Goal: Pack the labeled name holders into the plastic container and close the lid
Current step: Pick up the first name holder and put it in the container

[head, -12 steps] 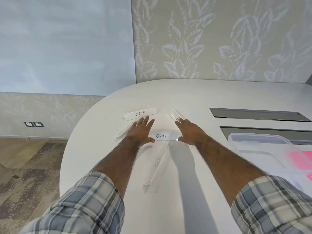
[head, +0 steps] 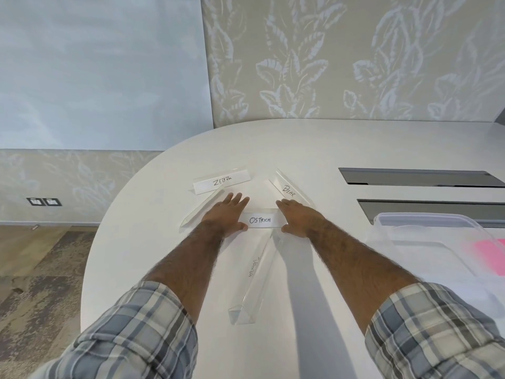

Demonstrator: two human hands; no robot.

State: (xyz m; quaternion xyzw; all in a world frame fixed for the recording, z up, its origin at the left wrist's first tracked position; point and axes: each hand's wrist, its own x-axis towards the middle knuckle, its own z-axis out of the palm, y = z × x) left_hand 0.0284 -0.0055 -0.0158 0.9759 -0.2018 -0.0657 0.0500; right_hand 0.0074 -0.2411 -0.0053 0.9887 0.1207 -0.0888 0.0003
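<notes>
At the far left, the white table (head: pixel 153 242) curves away to the floor, and one clear holder (head: pixel 200 212) lies edge-on close to that rim, its label unreadable. Just beyond it sits the ZEBRA holder (head: pixel 222 181).

The left hand (head: pixel 225 214) lies flat, fingers stretched forward and nearly straight, covering the left end of the OSTRICH holder (head: pixel 261 220), with the thumb against its near edge. The PANDA holder (head: pixel 252 274) runs from under the OSTRICH holder towards the near side.

The right hand (head: pixel 297 217) mirrors the left on the other end, fingers extended and thumb at the near edge. Neither hand shows a closed pinch. The BEAR holder (head: pixel 289 188) lies just beyond its fingertips.

Packing appears barely begun: all five holders lie on the table, and the first pick-up, the OSTRICH holder, is being set up. The next move likely calls for both hands to close on its ends, lift it clear of the PANDA holder's far tip, and carry it right.

The plastic container (head: pixel 426 233) waits well apart at the right edge, something pink inside it. I cannot tell where its lid is. The stretch between looks open, with two cable slots (head: pixel 410 177) on the far side.
</notes>
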